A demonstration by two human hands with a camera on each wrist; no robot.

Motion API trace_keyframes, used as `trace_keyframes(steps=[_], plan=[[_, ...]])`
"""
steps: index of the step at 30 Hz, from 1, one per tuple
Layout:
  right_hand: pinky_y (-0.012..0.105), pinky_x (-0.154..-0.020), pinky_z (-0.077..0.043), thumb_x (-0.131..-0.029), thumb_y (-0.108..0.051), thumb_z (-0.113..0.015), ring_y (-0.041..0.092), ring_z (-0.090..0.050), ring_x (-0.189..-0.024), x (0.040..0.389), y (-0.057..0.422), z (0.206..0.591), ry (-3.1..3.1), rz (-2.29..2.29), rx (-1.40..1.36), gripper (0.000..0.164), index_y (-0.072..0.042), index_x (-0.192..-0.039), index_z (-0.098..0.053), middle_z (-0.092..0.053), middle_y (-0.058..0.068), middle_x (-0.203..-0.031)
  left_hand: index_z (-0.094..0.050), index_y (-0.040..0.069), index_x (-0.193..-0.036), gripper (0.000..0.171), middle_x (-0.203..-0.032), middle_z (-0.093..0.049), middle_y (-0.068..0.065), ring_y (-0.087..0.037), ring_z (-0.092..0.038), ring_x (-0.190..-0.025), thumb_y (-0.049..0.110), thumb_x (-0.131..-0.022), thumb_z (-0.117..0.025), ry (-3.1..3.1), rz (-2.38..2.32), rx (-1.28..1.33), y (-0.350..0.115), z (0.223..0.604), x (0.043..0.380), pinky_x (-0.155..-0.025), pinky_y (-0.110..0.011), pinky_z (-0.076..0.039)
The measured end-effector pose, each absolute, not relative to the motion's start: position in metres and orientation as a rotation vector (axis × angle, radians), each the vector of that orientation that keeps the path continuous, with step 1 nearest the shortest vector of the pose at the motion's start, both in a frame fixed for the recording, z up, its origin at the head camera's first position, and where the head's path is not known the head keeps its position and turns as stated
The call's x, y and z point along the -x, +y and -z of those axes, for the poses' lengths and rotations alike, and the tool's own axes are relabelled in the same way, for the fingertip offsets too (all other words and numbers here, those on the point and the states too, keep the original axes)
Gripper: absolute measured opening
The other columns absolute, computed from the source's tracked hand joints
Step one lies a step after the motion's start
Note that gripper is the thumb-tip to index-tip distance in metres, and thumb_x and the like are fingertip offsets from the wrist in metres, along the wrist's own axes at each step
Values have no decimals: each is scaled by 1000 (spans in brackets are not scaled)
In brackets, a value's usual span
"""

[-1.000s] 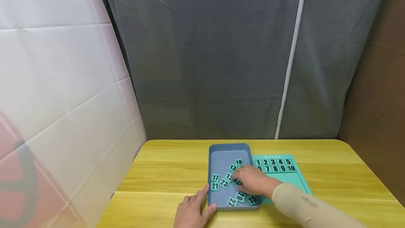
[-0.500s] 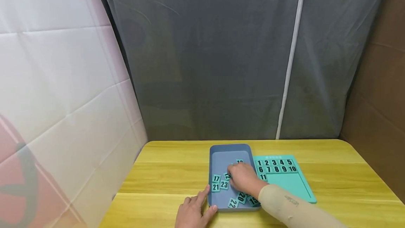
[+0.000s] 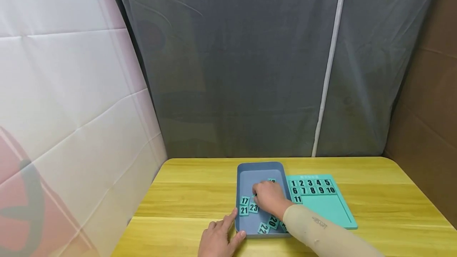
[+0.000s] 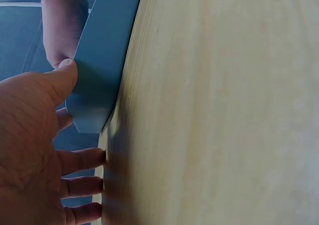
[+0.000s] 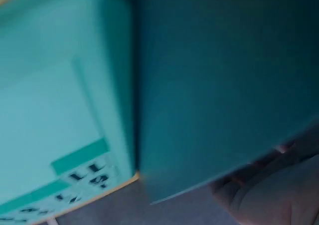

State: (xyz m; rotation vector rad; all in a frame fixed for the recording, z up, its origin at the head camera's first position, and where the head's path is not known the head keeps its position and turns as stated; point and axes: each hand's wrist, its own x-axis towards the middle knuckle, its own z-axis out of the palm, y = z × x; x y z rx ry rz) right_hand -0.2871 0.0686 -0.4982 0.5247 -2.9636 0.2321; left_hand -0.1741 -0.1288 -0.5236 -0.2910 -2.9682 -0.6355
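Numbered tiles, black figures on teal, lie loose in a blue-grey tray [image 3: 246, 183]. My right hand [image 3: 270, 197] is down inside the tray with its fingers bent over the tiles, just above tile 23 [image 3: 253, 208]. Its fingertips are hidden, so I cannot tell whether they pinch a tile. At the tray's near left corner, my left hand [image 3: 221, 236] touches the outside with thumb and index finger. In the left wrist view its thumb [image 4: 65, 78] lies at the tray's rim, and the other fingers are stretched out with tips by the tabletop.
Right of the tray lies a teal number board [image 3: 330, 209], two rows filled from 1 to 10 and tile 11 [image 3: 297, 199] beneath them. Tiles 17 [image 3: 244, 200], 21 [image 3: 244, 210] and 22 [image 3: 263, 228] show in the tray. Grey curtain [image 3: 232, 70] hangs behind the wooden table [image 3: 192, 193].
My right hand has moved leftward and slightly away over the tray, uncovering tile 11 on the board and covering tiles 12 and 13. The left hand stays at the tray's corner.
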Motion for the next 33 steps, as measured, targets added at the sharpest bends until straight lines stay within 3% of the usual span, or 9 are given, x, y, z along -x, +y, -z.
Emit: trace_keyframes(steps=[6,11,17,22,26,33], plan=[[45,-91,-55,-85,-17,-76,23,-68,-97,293,79,499,-2954,-275,-596,18,-21,-102,-75,-75,-2,-101,-45,33,-148,68,-129,-67,-12,-34,-63,-105,66,-90,-54,-2968,628,287,-130,526,175,-81,-52,-50],[40,-83,-57,-85,-23,-78,22,-69,-97,290,95,495,-2961,-456,-621,39,-18,-121,-65,-74,0,-105,-45,33,-149,68,-131,-67,-11,-34,-62,-107,66,-90,-55,-2973,636,282,-127,527,175,-84,-53,-50],[32,-75,-56,-86,-23,-77,11,-68,-90,278,140,473,-2948,-839,-560,57,-20,-137,-51,-70,-5,-108,-44,35,-149,69,-133,-66,-11,-34,-61,-109,66,-89,-55,-2987,652,281,-121,525,175,-88,-55,-49],[24,-74,-56,-85,-18,-79,3,-63,-83,274,196,471,-2908,-999,-435,61,-17,-138,-48,-68,-5,-107,-45,33,-148,68,-133,-65,-12,-34,-61,-109,65,-89,-57,-2974,643,295,-124,524,175,-88,-53,-49],[24,-74,-56,-84,-15,-79,3,-62,-81,270,230,483,-2928,-896,-438,60,-11,-136,-49,-68,-4,-102,-45,32,-149,69,-133,-65,-13,-35,-61,-107,66,-90,-55,-3002,648,299,-129,523,176,-87,-54,-49],[25,-72,-55,-83,-15,-80,5,-63,-82,262,242,501,-2967,-641,-539,57,-12,-134,-53,-68,-7,-100,-44,32,-149,70,-132,-65,-13,-36,-61,-106,66,-90,-55,-3025,659,277,-134,523,177,-89,-56,-49]])
